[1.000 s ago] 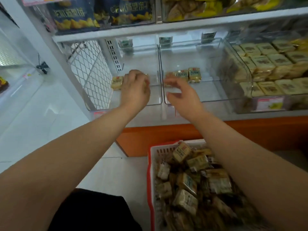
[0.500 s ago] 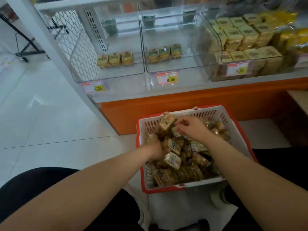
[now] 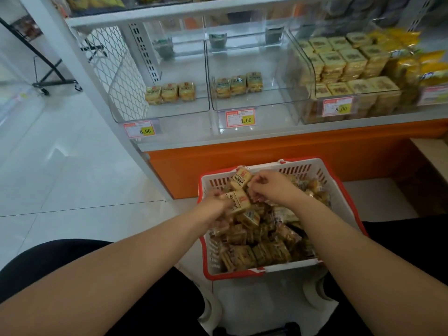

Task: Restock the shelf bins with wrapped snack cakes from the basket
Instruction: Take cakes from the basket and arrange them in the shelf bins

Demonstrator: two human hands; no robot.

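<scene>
I'm looking down at the wrapped snack cakes [image 3: 257,241] — they're heaped in the white basket with the red rim [image 3: 244,275], which is sitting on the floor just in front of the orange shelf base [image 3: 303,154]. My left hand [image 3: 218,206] is curling its fingers round one cake [image 3: 238,202] at the top of the heap, label facing up. My right hand [image 3: 269,187] is pinching a second cake [image 3: 241,178], tilting it up just beyond the first, near the basket's far wall. Both hands are working close together over the far left part of the pile.

Up on the shelf, the left clear bin [image 3: 169,112] is holding a row of three cakes [image 3: 170,93] side by side, and the middle bin [image 3: 257,103] is showing another three [image 3: 238,84] in a row. The right bin [image 3: 351,103] is sitting packed with stacked square packs. Price tags reading 8.00 [image 3: 141,129] are hanging on the bin fronts. To the left, pale floor tiles [image 3: 60,178] are reflecting light, and a black wheeled stand [image 3: 54,80] is standing well apart from the shelf.
</scene>
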